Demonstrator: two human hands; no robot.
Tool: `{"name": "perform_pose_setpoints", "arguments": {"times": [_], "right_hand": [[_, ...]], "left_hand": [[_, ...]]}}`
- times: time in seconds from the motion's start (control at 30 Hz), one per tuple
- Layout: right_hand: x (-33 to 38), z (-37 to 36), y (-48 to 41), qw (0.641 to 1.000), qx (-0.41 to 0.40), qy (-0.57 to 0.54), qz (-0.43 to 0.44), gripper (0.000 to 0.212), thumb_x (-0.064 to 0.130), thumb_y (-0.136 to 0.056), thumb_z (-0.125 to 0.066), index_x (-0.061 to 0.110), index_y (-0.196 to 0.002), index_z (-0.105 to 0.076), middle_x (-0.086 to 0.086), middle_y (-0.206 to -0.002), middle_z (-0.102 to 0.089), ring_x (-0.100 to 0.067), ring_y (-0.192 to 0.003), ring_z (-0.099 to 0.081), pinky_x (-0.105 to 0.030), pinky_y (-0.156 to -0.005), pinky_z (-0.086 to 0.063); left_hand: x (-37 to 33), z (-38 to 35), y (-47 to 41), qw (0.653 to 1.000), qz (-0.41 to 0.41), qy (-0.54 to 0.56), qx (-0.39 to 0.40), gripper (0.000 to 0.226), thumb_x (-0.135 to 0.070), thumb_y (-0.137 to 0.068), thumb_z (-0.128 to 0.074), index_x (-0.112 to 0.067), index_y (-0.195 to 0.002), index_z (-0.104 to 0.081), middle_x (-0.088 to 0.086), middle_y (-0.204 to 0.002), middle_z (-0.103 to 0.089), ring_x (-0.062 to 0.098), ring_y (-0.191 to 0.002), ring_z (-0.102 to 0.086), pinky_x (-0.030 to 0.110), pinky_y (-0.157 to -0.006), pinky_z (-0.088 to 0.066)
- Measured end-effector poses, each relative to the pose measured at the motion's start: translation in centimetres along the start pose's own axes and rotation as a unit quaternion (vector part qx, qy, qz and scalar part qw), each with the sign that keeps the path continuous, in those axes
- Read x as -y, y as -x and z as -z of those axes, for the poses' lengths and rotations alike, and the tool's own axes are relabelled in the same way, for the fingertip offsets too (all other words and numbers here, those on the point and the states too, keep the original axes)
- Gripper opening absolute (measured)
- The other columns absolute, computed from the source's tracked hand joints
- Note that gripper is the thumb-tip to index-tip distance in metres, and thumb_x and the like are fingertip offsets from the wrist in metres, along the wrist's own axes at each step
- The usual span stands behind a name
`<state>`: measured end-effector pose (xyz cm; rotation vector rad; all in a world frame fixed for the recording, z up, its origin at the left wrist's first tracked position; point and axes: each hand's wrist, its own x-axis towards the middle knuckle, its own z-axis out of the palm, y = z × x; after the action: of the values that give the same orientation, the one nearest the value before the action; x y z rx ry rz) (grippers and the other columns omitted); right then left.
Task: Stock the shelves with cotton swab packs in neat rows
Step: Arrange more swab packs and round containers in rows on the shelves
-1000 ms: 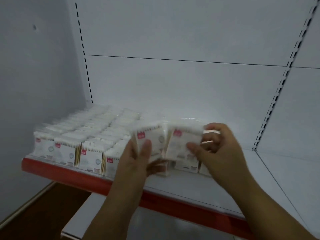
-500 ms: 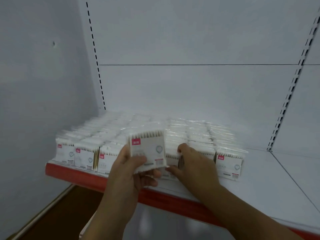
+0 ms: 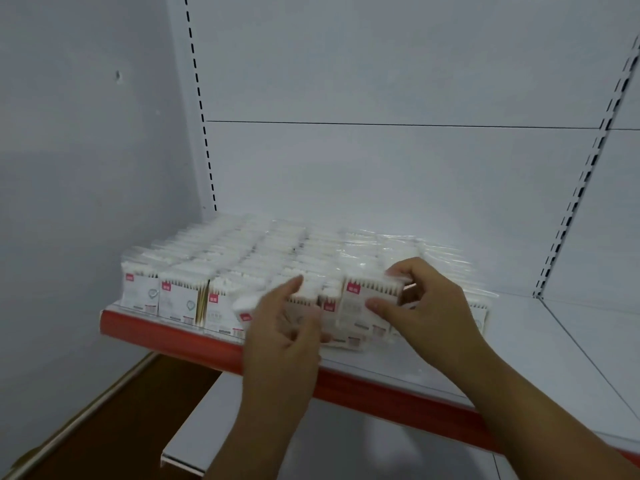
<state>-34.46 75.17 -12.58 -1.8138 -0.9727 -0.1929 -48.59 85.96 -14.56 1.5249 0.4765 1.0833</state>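
Observation:
Several rows of cotton swab packs [image 3: 221,258] in clear wrap with red labels stand upright on the left half of the white shelf [image 3: 540,344]. My right hand [image 3: 426,306] grips one front pack [image 3: 370,299], thumb on its face and fingers curled over its top edge. My left hand [image 3: 287,327] holds a pack [image 3: 304,296] at the front of the neighbouring row, thumb raised along its side; much of that pack is blurred and hidden behind my fingers.
The shelf has a red front strip [image 3: 166,334]. Bare shelf surface lies to the right of the packs. A grey wall [image 3: 69,202] closes the left side. Slotted uprights [image 3: 585,168] run up the back panel. A lower white shelf [image 3: 207,420] sticks out beneath.
My left hand has brought its pack down from in front of the rows to the front of a row. My right hand shifted from pressing low on the packs to gripping a front pack's top.

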Motion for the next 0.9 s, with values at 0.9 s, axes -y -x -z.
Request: {"name": "perform_pose_setpoints", "arguments": {"times": [0.9], "right_hand": [[-1.0, -4.6, 1.2, 0.953, -0.008, 0.263, 0.151, 0.044, 0.045, -0.07, -0.079, 0.009, -0.092, -0.068, -0.003, -0.092, -0.057, -0.018, -0.079, -0.055, -0.027, -0.059, -0.048]], "left_hand": [[2.3, 3.0, -4.5, 0.892, -0.067, -0.434, 0.106, 0.026, -0.037, -0.092, -0.052, -0.028, -0.067, -0.054, -0.01, -0.063, -0.055, 0.004, -0.062, -0.052, 0.022, -0.054, -0.036]]}}
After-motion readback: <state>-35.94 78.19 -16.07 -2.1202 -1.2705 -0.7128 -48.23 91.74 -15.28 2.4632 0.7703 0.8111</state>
